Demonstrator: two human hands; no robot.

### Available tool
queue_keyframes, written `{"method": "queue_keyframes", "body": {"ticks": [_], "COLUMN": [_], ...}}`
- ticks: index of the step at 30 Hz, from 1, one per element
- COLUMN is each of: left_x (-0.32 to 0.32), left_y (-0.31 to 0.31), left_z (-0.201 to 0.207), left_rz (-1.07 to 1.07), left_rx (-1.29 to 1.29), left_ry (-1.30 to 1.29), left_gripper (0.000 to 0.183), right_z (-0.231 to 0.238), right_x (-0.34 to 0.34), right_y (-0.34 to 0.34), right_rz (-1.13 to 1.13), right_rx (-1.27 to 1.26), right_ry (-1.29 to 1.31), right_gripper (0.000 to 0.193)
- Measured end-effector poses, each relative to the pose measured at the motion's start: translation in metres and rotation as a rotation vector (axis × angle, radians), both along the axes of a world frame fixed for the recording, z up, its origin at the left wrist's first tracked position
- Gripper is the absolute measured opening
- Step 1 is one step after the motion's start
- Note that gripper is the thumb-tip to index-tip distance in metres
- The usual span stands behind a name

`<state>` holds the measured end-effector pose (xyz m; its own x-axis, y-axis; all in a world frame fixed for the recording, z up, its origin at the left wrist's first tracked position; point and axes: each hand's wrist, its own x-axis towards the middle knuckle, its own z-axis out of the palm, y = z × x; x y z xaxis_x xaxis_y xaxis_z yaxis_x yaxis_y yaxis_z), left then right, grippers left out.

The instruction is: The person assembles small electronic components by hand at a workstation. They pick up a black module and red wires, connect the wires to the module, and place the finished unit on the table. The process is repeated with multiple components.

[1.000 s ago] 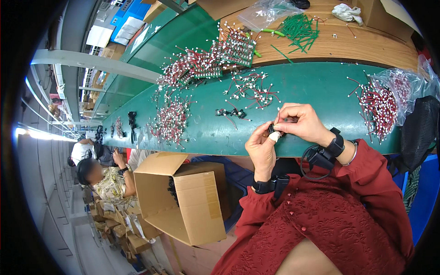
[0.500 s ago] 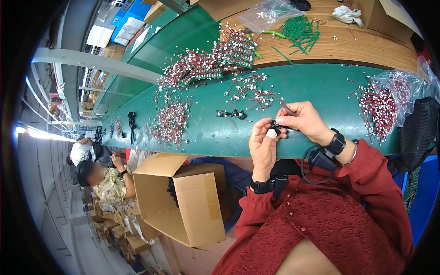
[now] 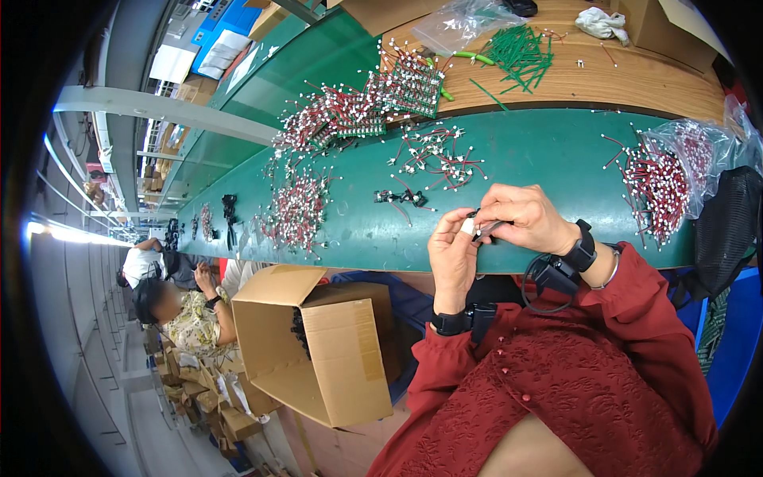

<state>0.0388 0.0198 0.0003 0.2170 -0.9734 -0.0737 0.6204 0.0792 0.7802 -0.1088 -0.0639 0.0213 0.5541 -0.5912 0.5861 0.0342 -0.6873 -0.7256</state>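
My left hand (image 3: 451,256) pinches a small black part (image 3: 478,234) just above the near edge of the green work surface (image 3: 362,226). Something white covers the tip of its thumb. From the right, my right hand (image 3: 531,216) closes over the same part, with a slim dark tool (image 3: 499,225) between thumb and fingers; its kind is unclear. My fingers hide most of the part. Beyond my hands lie loose red wires with white connectors (image 3: 441,159). A small group of black parts (image 3: 403,196) rests to their left.
Heaps of wired connectors lie at left (image 3: 298,211) and right (image 3: 658,187). Circuit boards with wires (image 3: 405,87) stand at the back. Green strips (image 3: 520,60) lie on a wooden board (image 3: 604,83). A cardboard box (image 3: 346,358) stands below the near edge. A co-worker (image 3: 191,318) sits at far left.
My right hand has turned over and lowered toward the left fingers. The slim tool, pointing up and away before, now lies low against the black part. My left hand has shifted slightly.
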Motion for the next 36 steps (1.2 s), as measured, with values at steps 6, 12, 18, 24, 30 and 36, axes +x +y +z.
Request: {"method": "queue_keyframes", "body": {"ticks": [6, 12, 18, 24, 30, 36], "left_x": [-0.003, 0.001, 0.001, -0.005, -0.013, -0.015], "left_y": [0.004, 0.003, 0.003, 0.004, 0.006, 0.005], "left_z": [-0.002, -0.002, -0.002, -0.003, -0.002, -0.002], "left_rz": [0.106, 0.093, 0.082, 0.156, 0.227, 0.249], "left_rx": [0.027, 0.016, 0.002, -0.009, -0.004, -0.017], "left_ry": [-0.087, -0.013, -0.015, -0.114, -0.231, -0.229], "left_gripper": [0.019, 0.021, 0.021, 0.021, 0.021, 0.02], "right_z": [0.01, 0.017, 0.014, 0.011, 0.009, 0.009], "right_x": [-0.007, -0.014, -0.009, -0.009, -0.01, -0.009], "right_y": [-0.005, -0.009, -0.005, -0.004, 0.0, 0.002], "right_rz": [0.152, -0.057, -0.186, -0.159, -0.183, -0.195], "right_rx": [0.173, 0.439, -0.149, -0.242, -0.278, -0.274], "right_ry": [-0.024, 0.011, 0.222, 0.151, 0.194, 0.165], "right_gripper": [0.017, 0.012, 0.011, 0.013, 0.016, 0.016]}}
